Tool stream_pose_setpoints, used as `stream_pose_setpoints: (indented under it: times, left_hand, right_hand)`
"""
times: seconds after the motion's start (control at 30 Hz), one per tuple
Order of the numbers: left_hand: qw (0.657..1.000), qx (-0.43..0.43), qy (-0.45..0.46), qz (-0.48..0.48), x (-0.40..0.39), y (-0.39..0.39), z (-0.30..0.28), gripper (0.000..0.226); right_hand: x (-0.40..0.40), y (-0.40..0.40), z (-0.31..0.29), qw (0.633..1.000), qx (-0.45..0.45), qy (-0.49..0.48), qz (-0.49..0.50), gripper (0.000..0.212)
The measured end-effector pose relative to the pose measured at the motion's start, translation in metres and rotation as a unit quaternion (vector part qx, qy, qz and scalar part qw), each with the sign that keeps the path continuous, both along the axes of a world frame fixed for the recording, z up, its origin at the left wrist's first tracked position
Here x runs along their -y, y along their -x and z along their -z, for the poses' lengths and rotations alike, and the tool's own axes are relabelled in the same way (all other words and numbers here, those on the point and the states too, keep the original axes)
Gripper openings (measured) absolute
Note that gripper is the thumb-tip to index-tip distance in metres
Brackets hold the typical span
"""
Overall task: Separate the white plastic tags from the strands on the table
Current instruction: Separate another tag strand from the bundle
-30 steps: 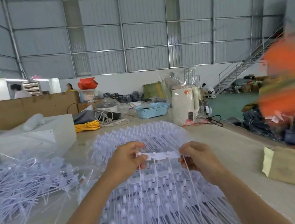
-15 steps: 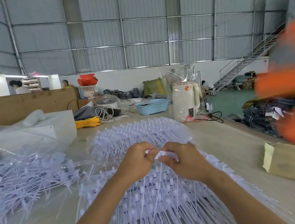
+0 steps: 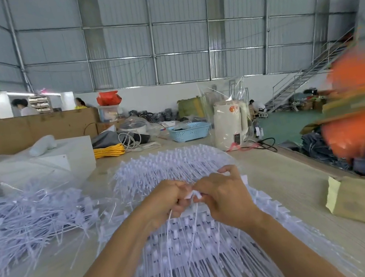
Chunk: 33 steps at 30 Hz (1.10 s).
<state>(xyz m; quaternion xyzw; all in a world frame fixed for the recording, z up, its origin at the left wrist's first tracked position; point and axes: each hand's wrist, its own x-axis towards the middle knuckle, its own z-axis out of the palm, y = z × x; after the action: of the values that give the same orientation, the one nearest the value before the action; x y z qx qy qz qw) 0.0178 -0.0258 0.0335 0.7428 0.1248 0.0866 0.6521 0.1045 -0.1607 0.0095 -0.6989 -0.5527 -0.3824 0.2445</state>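
Note:
A big heap of white plastic tag strips with thin strands covers the middle of the wooden table. Above it my left hand and my right hand meet, knuckles almost touching. Both pinch one short white tag strip, bunched between the fingertips, and a few of its strands hang down toward the heap. A looser pile of separated white strands and tags lies to the left on clear plastic film.
A brown cardboard box sits at the right table edge. Behind the heap are a cream kettle, a blue basket, yellow cable and a white box. A blurred orange shape fills the right side. People stand far back left.
My hands, first apart holding a straight strip by its ends, came together. The strip is now folded and bunched between them.

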Motion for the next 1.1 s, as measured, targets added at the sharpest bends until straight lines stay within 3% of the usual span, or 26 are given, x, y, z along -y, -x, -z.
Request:
stream_pose_setpoints:
  times: [0.1, 0.2, 0.3, 0.37, 0.43, 0.53, 0.67, 0.8, 0.97, 1.07, 1.1]
  left_hand:
    - [0.992, -0.011, 0.105, 0.075, -0.004, 0.003, -0.004, 0.028]
    - [0.975, -0.002, 0.189, 0.113, -0.004, 0.006, -0.005, 0.014]
    - [0.962, 0.032, 0.242, 0.124, 0.0, 0.006, 0.0, 0.012]
    - [0.954, 0.059, 0.266, 0.125, 0.002, 0.003, 0.004, 0.015]
    - [0.947, 0.077, 0.287, 0.124, 0.004, 0.001, 0.007, 0.011]
    - [0.93, 0.111, 0.317, 0.149, 0.006, 0.0, 0.01, 0.014]
    - [0.882, 0.163, 0.408, 0.169, 0.01, -0.002, 0.013, 0.045]
    - [0.89, 0.171, 0.398, 0.141, 0.016, -0.003, 0.01, 0.017]
    - [0.873, 0.171, 0.443, 0.113, 0.025, -0.006, 0.006, 0.014]
    - [0.792, 0.229, 0.547, 0.143, 0.008, 0.002, -0.003, 0.018]
    - [0.789, 0.234, 0.55, 0.142, 0.0, 0.004, -0.006, 0.02]
  right_hand:
    - [0.001, 0.001, -0.005, 0.998, -0.009, -0.036, -0.055, 0.013]
    - [-0.001, 0.004, -0.008, 0.98, -0.139, -0.042, -0.14, 0.018]
    - [0.002, 0.009, -0.011, 0.916, -0.311, -0.033, -0.253, 0.009]
    - [0.004, 0.01, -0.012, 0.884, -0.369, -0.035, -0.283, 0.022]
    - [0.005, 0.008, -0.013, 0.886, -0.369, -0.036, -0.278, 0.027]
    - [0.002, 0.01, -0.013, 0.91, -0.317, -0.07, -0.257, 0.007]
    - [-0.003, 0.012, -0.012, 0.935, -0.247, -0.121, -0.223, 0.01]
    - [-0.001, 0.011, -0.014, 0.943, -0.23, -0.138, -0.196, 0.01]
    - [0.006, 0.011, -0.021, 0.894, -0.347, -0.111, -0.26, 0.022]
    - [0.026, -0.012, -0.021, 0.852, -0.44, -0.212, -0.19, 0.021]
    - [0.034, -0.021, -0.02, 0.828, -0.467, -0.26, -0.171, 0.022]
